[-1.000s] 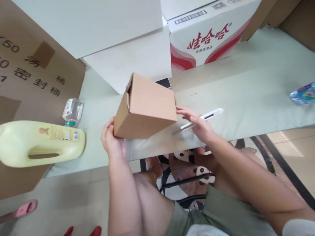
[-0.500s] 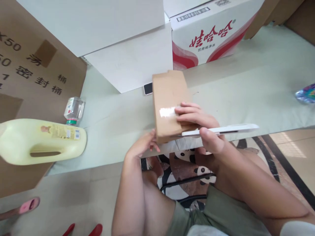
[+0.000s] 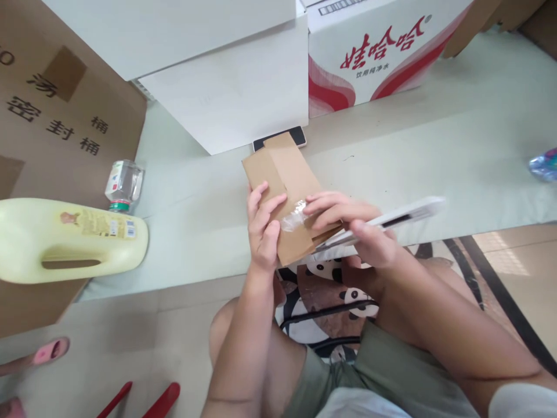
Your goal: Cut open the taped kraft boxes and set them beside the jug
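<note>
Cardboard box sits in front of the person, over the near part of the pale surface, its long axis slanting from far left to near right. A seam runs roughly along that axis on the upper face, and a patch of clear tape lies across it, toward the near end. The left hand grasps the box's left side, fingers spread on the cardboard and thumb just beside the tape. The right hand grips a white cutter and lays its fingertips on the box's right side, by the tape's right edge. Both hands touch the box, so neither is clearly nearer to it; the cutter, though, comes from the right. Its handle points away to the right and its tip points left and slightly near, set crosswise to the seam at the near right corner. Whether the blade touches the cardboard there I cannot tell. Just beyond the far end lies a dark phone-like device, partly covered by the box.
</note>
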